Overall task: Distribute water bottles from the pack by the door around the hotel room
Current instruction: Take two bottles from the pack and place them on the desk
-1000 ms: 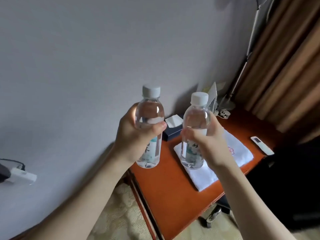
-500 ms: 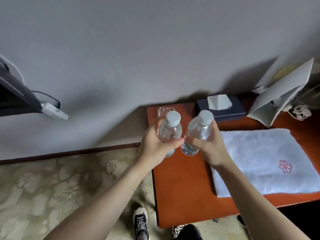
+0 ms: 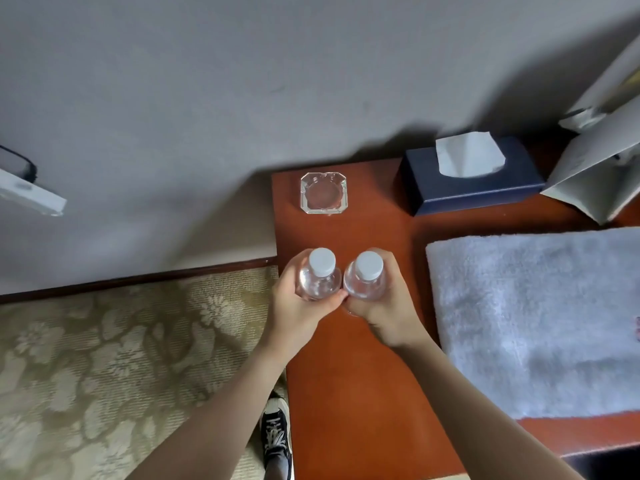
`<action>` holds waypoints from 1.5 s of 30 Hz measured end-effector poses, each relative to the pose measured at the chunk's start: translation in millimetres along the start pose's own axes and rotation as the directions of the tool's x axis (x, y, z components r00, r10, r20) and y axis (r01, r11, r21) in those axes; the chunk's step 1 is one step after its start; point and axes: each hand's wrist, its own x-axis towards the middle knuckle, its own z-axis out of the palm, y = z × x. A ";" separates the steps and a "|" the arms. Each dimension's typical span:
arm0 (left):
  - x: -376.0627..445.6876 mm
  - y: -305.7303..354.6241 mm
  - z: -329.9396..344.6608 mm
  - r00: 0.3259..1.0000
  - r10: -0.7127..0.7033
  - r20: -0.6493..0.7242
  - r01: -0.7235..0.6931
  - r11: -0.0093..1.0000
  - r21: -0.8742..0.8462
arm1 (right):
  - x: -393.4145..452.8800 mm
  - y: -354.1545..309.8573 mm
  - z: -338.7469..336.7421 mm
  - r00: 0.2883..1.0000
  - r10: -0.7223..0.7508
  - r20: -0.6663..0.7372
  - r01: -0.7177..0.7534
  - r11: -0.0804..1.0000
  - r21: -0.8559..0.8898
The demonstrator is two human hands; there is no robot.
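Over the table's (image 3: pixel 349 393) left end, left hand (image 3: pixel 298 306) and right hand (image 3: pixel 388 313) each grip an upright, capped bottle — left bottle (image 3: pixel 320 277), right bottle (image 3: pixel 365 278) — side by side, both clear.

Both hands, left (image 3: pixel 300 308) and right (image 3: pixel 384 311), side by side, fingers curled closed.

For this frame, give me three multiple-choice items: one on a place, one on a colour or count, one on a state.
1. Where is the glass ashtray?
A. on the towel
B. near the table's back left corner
C. on the carpet

2. What colour is the tissue box?
A. dark blue
B. red
C. yellow

3. What are the hands doing?
A. both empty
B. only one holds a bottle
C. each holds a capped bottle

Answers:
1 B, it sits on the table by the wall.
2 A, its sides are navy.
3 C, the left hand grips the left bottle, the right hand the right bottle.
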 end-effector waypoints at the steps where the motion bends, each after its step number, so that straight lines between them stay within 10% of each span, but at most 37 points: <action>1: 1.8 -5.1 0.4 1.000 0.001 0.000 -0.001 1.000 0.011 | 1.9 3.9 -0.2 1.000 -0.002 0.004 0.002 1.000 -0.008; 9: 2.1 -36.9 -4.8 0.999 0.033 0.005 -0.033 0.999 -0.011 | 3.3 20.2 6.0 0.999 -0.011 0.035 0.012 1.000 -0.022; 21: 17.2 -71.6 -26.5 0.972 -0.074 0.223 -0.032 0.898 0.439 | 21.1 55.1 -5.4 0.987 0.159 0.010 -0.146 0.928 -0.343; 45: 133.2 -71.2 -17.2 0.999 0.008 0.051 -0.038 0.781 0.624 | 160.0 54.7 -17.1 0.935 0.267 0.234 -0.151 0.896 -0.418</action>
